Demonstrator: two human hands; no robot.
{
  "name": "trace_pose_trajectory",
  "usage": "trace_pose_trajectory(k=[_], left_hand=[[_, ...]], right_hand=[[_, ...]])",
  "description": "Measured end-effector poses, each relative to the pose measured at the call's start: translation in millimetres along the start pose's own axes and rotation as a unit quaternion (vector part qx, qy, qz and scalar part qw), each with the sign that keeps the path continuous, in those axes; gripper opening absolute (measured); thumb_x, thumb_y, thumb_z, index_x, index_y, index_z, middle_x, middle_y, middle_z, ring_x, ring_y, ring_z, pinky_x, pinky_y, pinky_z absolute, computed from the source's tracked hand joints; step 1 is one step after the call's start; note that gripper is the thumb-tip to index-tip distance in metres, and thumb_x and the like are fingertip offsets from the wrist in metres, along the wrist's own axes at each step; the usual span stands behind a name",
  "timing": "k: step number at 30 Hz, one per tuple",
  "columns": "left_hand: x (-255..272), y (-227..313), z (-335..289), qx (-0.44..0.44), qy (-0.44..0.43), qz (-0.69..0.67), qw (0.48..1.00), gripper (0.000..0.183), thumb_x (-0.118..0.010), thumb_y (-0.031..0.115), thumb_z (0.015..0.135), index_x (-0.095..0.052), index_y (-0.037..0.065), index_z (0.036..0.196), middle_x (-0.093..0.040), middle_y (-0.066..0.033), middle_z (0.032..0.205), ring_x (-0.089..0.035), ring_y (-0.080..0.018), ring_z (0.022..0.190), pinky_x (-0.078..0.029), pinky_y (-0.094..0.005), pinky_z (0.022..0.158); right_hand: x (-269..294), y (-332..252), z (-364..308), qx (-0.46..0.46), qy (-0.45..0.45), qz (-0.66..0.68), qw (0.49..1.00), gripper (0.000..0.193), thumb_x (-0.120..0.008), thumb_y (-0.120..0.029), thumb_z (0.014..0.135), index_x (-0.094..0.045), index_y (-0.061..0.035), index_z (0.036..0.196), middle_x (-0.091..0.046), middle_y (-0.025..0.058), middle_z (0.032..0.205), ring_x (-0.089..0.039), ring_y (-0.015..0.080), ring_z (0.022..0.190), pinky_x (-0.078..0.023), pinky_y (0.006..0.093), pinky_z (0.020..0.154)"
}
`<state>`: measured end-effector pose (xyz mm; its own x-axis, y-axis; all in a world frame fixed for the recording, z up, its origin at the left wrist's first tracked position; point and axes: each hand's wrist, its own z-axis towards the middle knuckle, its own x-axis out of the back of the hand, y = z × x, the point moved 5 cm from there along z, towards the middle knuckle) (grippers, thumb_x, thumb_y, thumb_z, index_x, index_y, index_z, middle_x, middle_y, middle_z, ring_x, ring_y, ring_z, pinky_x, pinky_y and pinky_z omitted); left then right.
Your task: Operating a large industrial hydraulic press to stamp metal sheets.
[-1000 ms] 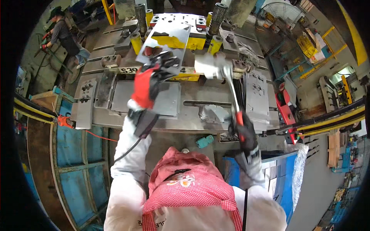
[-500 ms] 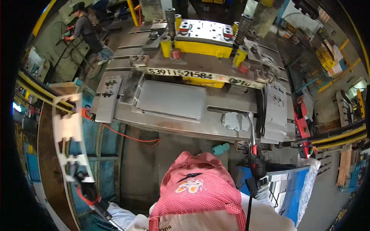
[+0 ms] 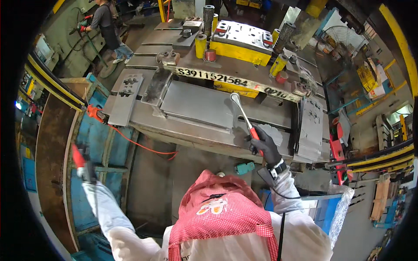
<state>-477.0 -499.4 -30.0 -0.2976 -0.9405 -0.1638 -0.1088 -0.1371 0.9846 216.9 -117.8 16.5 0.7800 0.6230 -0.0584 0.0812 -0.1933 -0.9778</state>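
My right hand (image 3: 266, 147), in a black glove, is closed round the red grip of a long tool (image 3: 244, 112) with a metal shaft and a rounded head. The head is over the right end of a stack of flat grey metal sheets (image 3: 196, 104) on the press bed. Beside that hand lies a thin cut-out metal piece (image 3: 278, 135), partly covered by it. My left hand (image 3: 88, 172), also black-gloved, is out at the left over the blue bin (image 3: 93, 139). A red pointed thing (image 3: 78, 155) shows at it; motion smears the fingers, so their grip is unclear.
Behind the sheets stands a die block (image 3: 241, 50) with yellow sides, between posts. Punched plates (image 3: 310, 130) lie at the bed's right, another plate (image 3: 126, 98) at its left. A red cable (image 3: 148, 152) hangs in front. A person (image 3: 106, 30) works at the far left.
The cut-out metal strip has left my left hand and is out of sight. My right hand has risen and swung forward and left, bringing the red-handled tool over the sheets. The view has shifted slightly.
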Motion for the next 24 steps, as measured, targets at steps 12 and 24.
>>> trace_pose_trajectory(k=[12, 24], left_hand=[[-290, -120, -308, 0.297, -0.380, -0.057, 0.874, 0.043, -0.048, 0.026, 0.091, -0.044, 0.000, 0.124, -0.057, -0.0171, 0.112, -0.059, -0.0273, 0.095, -0.048, -0.0371, 0.080], [-415, -68, -400, 0.087, -0.423, -0.073, 0.899, 0.034, -0.050, 0.015, 0.090, -0.047, 0.001, 0.120, -0.062, -0.0072, 0.098, -0.059, -0.0199, 0.092, -0.048, -0.0343, 0.078]], right_hand=[[18, 10, 29, -0.003, -0.037, 0.032, 0.999, 0.059, -0.054, -0.020, 0.080, -0.034, 0.0003, 0.132, -0.057, 0.0088, 0.104, -0.054, 0.0114, 0.081, -0.044, 0.0234, 0.069], [-16, -37, -89, -0.131, -0.022, -0.054, 0.990, 0.069, -0.061, -0.018, 0.079, -0.027, -0.0036, 0.137, -0.053, 0.0050, 0.100, -0.048, 0.0093, 0.076, -0.043, 0.0235, 0.065]])
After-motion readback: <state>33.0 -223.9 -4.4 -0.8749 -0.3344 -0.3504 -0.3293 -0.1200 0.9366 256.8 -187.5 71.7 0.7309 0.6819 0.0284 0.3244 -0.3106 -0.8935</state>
